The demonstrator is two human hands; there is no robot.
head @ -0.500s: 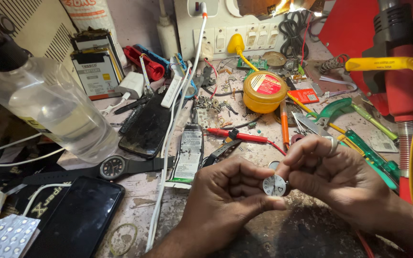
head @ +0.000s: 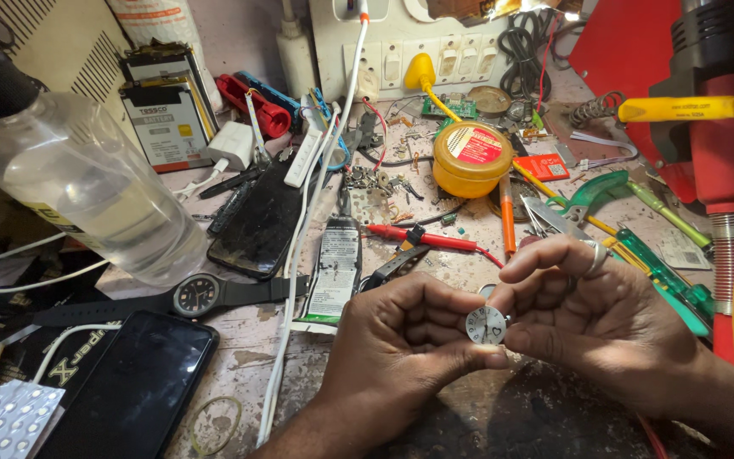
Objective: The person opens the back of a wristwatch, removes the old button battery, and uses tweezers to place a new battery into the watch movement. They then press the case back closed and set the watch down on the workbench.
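1. The two hands have hardly moved since the moment before; they stay close together over the worn table [head: 435, 408], and the little round watch dial [head: 486, 325] sits between them just as it did.
2. The left hand [head: 401, 348] is curled, and its thumb presses on the bottom edge of the dial.
3. The right hand [head: 592, 319] bends its fingers around the dial's other side, pinching it with its fingertips. A ring [head: 598, 255] is on one finger.
4. The dial is low in the middle of the view, in front of the person, held up off the table.
5. A black wristwatch [head: 197, 295] lies flat to the left, near a big clear plastic bottle [head: 87, 191].
6. A dark phone [head: 142, 382] lies below the wristwatch.
7. A round yellow tin [head: 471, 157] stands behind the hands, and a red probe [head: 422, 238] lies between the tin and the hands.
8. Green-handled tools [head: 664, 272] lie just right of the right hand.
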